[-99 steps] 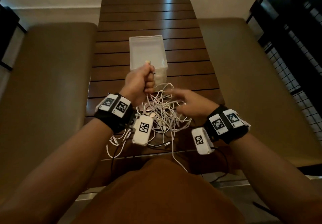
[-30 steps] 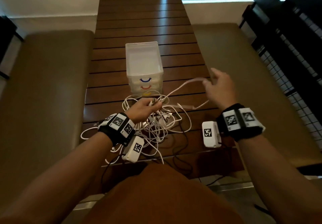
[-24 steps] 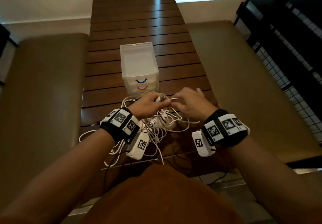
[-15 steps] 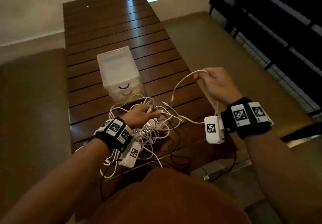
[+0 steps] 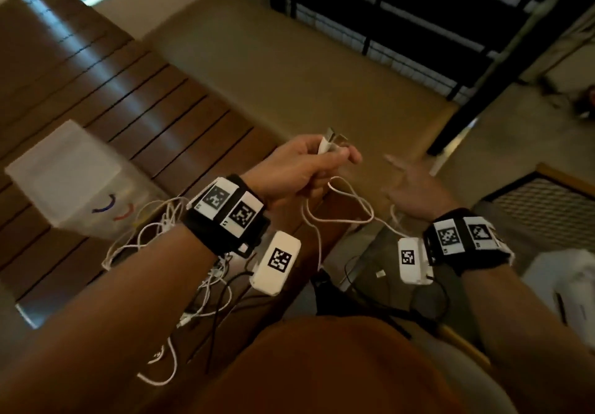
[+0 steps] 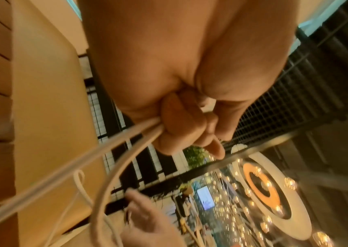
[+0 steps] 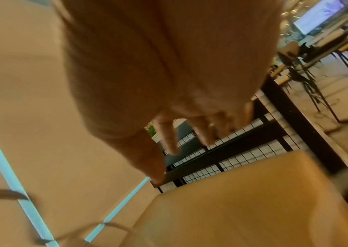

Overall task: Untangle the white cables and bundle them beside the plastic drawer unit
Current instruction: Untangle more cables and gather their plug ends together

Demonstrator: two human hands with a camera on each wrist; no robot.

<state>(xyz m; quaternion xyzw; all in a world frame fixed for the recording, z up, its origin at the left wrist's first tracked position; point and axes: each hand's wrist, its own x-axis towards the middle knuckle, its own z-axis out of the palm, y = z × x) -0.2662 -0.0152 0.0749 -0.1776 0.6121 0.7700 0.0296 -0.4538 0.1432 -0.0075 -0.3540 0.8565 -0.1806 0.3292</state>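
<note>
My left hand [image 5: 335,159] is raised over the table's right edge and grips a white cable [image 5: 338,217] near its plug ends [image 5: 331,141]. A loop of that cable hangs below the fist. In the left wrist view the curled fingers [image 6: 181,127] clamp two white strands [image 6: 126,142]. My right hand [image 5: 405,175] is just to the right, palm open and fingers spread, holding nothing; its straight fingers [image 7: 189,133] show in the right wrist view. The rest of the white tangle [image 5: 154,230] lies on the table in front of the translucent plastic drawer unit [image 5: 70,181].
The dark slatted wooden table [image 5: 135,98] runs to the upper left. A tan padded bench [image 5: 306,69] flanks its right side, with a black railing [image 5: 418,27] behind. Thin black wrist-camera leads [image 5: 222,304] hang by my lap. A white object [image 5: 566,281] sits low right.
The view has swung right. My left hand has risen from the tangle with a cable's plug ends in it. My right hand has let go of the strand and spread open.
</note>
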